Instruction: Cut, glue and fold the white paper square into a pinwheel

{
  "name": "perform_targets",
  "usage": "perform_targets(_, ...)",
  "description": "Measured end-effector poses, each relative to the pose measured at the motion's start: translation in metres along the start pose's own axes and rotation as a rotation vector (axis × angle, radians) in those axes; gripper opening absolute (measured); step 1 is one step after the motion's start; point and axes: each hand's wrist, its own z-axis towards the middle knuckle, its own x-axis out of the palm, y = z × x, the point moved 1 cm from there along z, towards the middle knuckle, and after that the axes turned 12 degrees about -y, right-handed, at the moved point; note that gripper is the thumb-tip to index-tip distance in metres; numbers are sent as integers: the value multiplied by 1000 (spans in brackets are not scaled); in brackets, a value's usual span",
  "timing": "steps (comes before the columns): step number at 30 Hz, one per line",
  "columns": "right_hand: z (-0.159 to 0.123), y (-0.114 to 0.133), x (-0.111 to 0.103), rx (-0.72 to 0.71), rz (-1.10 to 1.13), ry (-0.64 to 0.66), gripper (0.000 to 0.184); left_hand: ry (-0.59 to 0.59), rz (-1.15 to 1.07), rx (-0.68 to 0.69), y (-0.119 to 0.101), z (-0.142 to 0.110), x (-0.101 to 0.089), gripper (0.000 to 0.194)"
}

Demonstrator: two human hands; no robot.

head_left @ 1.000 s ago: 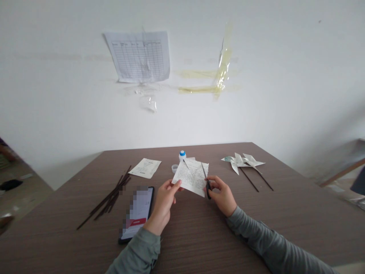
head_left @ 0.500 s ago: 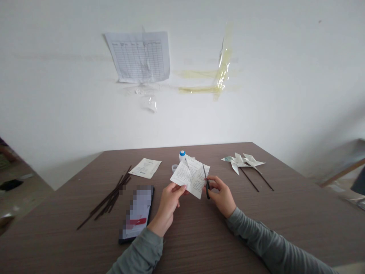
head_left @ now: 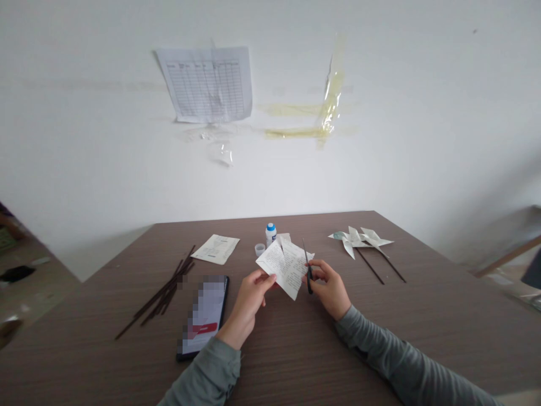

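My left hand [head_left: 252,301] pinches the lower left side of a printed paper sheet [head_left: 283,266], thumb on top and fingers beneath. A slit runs inward from the sheet's upper corner. In my right hand [head_left: 331,288] is a pair of scissors [head_left: 309,269], its blades pointing up and away along the paper's right corner. Whether the blades touch the paper I cannot tell. Just behind the sheet stand a white bottle with a blue cap [head_left: 270,232] and a small translucent cup [head_left: 259,248].
Two paper pinwheels [head_left: 355,241] on brown sticks lie at the right. To the left are several brown sticks [head_left: 160,296], folded papers [head_left: 216,249] and a phone [head_left: 203,316] on the brown table [head_left: 287,361]. A wall with a taped form [head_left: 205,84] rises behind.
The paper has turned slightly and dropped a little, so its slit shows more open and more of the bottle is visible. My right hand and the scissors have barely shifted.
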Motion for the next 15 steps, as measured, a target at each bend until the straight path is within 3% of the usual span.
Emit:
perform_targets(8, -2, 2, 1, 19, 34, -26, 50, 74, 34, -70, 6, -7, 10, 19)
perform_targets(15, -3, 9, 1, -12, 24, -34, 58, 27, 14, -51, 8, -5, 8, 21)
